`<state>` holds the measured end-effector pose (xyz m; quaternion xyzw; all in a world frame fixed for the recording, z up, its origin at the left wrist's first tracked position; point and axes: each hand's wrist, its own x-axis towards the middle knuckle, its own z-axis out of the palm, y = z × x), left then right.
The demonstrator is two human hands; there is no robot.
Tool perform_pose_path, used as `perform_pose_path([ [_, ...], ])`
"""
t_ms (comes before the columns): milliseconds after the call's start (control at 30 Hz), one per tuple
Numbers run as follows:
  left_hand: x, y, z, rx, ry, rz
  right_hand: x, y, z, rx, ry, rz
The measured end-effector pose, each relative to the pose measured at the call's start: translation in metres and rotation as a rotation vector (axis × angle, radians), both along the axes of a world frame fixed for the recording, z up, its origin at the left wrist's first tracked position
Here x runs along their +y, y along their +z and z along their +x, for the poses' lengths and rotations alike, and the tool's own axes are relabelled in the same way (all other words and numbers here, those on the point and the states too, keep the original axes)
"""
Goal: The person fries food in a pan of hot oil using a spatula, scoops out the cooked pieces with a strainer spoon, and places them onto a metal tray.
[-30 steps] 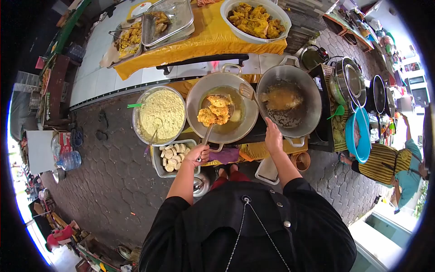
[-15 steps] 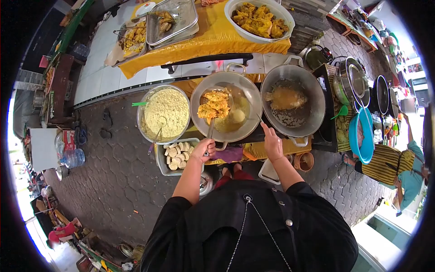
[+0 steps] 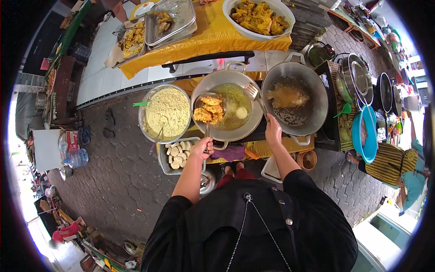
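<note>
Fritters, golden-brown and battered (image 3: 210, 110): heaped on a round, long-handled metal skimmer (image 3: 207, 130), over the left part of a wide grey two-handled metal pan (image 3: 252, 122). Shifted leftward since half a second ago, the heap now stands farther from one pale round piece (image 3: 241, 112) in the oil.
Slotted metal turner (image 3: 250, 91): head, indistinct then, now plain at the pan's right rim.
Left hand (image 3: 202, 148): closed round the skimmer's handle, forearm reaching forward.
Right hand (image 3: 273, 131): gripping the turner's handle, arm extended.
</note>
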<state>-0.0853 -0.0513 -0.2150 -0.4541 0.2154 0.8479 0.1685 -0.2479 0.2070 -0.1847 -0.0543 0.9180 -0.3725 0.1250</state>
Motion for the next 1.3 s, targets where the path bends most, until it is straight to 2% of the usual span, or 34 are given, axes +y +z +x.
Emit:
perform_pose_path([
  [167, 0.001, -0.004, -0.011, -0.032, -0.03, -0.012, -0.007, 0.0, -0.001, -0.132, 0.001, 0.029],
  [267, 0.005, -0.004, -0.022, -0.065, -0.047, -0.031, -0.01, -0.002, -0.002, -0.117, 0.057, 0.139],
  [500, 0.009, -0.011, -0.034, -0.092, -0.049, -0.003, -0.016, -0.011, -0.01, -0.13, 0.049, 0.147],
  [600, 0.009, -0.02, -0.043, -0.076, -0.038, 0.015, -0.024, -0.018, -0.02, -0.088, -0.018, 0.023],
  [667, 0.011, -0.023, -0.053, -0.075, -0.02, 0.042, -0.028, -0.022, -0.031, -0.004, 0.119, -0.034],
  [800, 0.014, -0.027, -0.065, -0.052, -0.032, 0.088, -0.035, 0.012, -0.035, 0.028, 0.207, -0.012],
  [900, 0.016, -0.028, -0.07, 0.004, -0.06, 0.081, -0.033, 0.034, -0.031, -0.001, 0.262, 0.113],
  [1100, 0.016, -0.031, -0.072, 0.098, -0.126, 0.074, -0.012, 0.049, -0.017, 0.006, 0.155, 0.076],
  [1167, 0.016, -0.028, -0.07, 0.121, -0.135, 0.085, 0.005, 0.034, -0.014, 0.237, 0.131, -0.047],
  [1300, 0.016, 0.004, -0.06, 0.293, -0.169, 0.102, 0.028, 0.026, -0.008, 0.276, 0.015, -0.082],
])
